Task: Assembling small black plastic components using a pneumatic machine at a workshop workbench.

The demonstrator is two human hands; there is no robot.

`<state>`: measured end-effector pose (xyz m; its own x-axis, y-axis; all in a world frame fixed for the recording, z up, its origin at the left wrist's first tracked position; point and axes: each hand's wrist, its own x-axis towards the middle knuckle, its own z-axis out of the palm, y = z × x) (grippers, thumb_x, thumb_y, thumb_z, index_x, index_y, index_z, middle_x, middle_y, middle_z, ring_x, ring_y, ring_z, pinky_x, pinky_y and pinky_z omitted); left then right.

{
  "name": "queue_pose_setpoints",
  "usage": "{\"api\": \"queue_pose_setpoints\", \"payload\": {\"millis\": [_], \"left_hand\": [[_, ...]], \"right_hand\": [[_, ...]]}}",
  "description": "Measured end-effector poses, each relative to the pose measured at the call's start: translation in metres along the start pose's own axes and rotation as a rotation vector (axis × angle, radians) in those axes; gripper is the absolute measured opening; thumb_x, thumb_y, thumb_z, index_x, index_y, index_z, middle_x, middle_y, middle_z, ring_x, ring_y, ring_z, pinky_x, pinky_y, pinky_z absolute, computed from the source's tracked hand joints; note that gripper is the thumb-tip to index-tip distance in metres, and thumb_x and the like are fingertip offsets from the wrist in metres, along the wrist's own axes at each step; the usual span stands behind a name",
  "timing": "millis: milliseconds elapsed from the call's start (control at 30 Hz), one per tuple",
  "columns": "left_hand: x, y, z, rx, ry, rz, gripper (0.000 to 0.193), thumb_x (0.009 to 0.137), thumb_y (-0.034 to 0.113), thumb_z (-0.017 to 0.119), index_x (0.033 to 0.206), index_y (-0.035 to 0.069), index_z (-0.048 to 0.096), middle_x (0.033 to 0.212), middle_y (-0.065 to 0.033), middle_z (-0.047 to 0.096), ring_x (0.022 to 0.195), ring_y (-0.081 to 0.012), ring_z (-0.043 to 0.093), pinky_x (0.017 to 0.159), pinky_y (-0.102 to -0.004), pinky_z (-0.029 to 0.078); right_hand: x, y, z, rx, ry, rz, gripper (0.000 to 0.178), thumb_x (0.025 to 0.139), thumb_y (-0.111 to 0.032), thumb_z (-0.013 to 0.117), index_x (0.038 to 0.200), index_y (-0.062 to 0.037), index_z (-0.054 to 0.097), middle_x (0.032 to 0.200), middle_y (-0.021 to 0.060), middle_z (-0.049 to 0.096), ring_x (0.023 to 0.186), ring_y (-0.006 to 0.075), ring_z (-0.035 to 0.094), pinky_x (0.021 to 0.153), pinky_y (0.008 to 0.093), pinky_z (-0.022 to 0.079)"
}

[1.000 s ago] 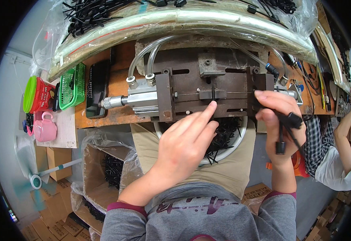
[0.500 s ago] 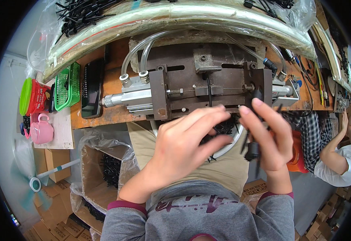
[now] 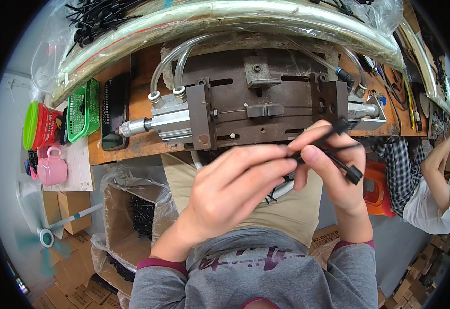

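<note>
My right hand is closed around several thin black plastic parts with blocky ends, which cross between its fingers. My left hand has come up against it, with its fingertips pinched at the tip of one black part; its thumb is hidden behind the fingers. Both hands are just in front of a dark brown metal fixture. In its middle, a small split metal block sits on a thin rod under a bracket, and the space between them holds no black part.
Silver air cylinders with clear hoses flank the fixture. Left are a black tray, a green basket and a pink cup. Below stands a plastic-lined box of black parts. A co-worker sits at right.
The black part standing in the fixture's middle has come out of it. My left hand's fingers have closed and met the right hand, whose black parts have swung from upright to slanted.
</note>
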<state>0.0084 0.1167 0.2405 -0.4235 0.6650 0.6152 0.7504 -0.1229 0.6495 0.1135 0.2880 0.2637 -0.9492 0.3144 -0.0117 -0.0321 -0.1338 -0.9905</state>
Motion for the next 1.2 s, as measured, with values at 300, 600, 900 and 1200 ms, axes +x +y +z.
{"api": "queue_pose_setpoints", "payload": {"millis": [300,600,900,1200], "left_hand": [[-0.005,0.012,-0.004,-0.021,-0.029,-0.082,0.036,0.067,0.000,0.082,0.102,0.002,0.075,0.097,-0.0089,0.069,0.083,-0.0212,0.068,0.067,-0.0301,0.054],[-0.006,0.019,0.001,-0.091,-0.038,-0.130,0.041,0.071,-0.001,0.081,0.111,0.000,0.070,0.107,-0.0141,0.070,0.093,-0.0258,0.069,0.077,-0.0319,0.057],[-0.009,-0.002,0.012,0.384,-0.147,-0.083,0.030,0.074,-0.002,0.076,0.104,-0.001,0.070,0.124,-0.0154,0.065,0.084,-0.0200,0.070,0.066,-0.0312,0.056],[0.007,-0.003,0.011,0.579,-0.252,-0.090,0.026,0.076,0.010,0.078,0.100,0.004,0.070,0.127,-0.0124,0.067,0.063,-0.0162,0.066,0.057,-0.0269,0.052]], "right_hand": [[0.000,-0.003,-0.003,0.127,-0.050,0.206,0.024,0.100,-0.012,0.058,0.111,0.0077,0.065,0.090,0.0138,0.071,0.060,0.0175,0.068,0.056,0.0266,0.056],[-0.002,0.004,-0.004,0.295,-0.051,0.266,0.032,0.102,-0.019,0.053,0.112,0.0098,0.063,0.092,0.0170,0.069,0.060,0.0210,0.068,0.053,0.0287,0.056],[-0.021,0.001,-0.003,-0.575,0.239,-0.436,0.016,0.091,-0.001,0.068,0.106,0.0025,0.070,0.104,0.0155,0.070,0.076,0.0193,0.071,0.071,0.0278,0.056],[-0.023,0.002,0.004,-1.112,0.330,-0.681,0.034,0.074,0.003,0.078,0.108,-0.0002,0.074,0.113,0.0162,0.070,0.091,0.0245,0.070,0.075,0.0299,0.056]]}}
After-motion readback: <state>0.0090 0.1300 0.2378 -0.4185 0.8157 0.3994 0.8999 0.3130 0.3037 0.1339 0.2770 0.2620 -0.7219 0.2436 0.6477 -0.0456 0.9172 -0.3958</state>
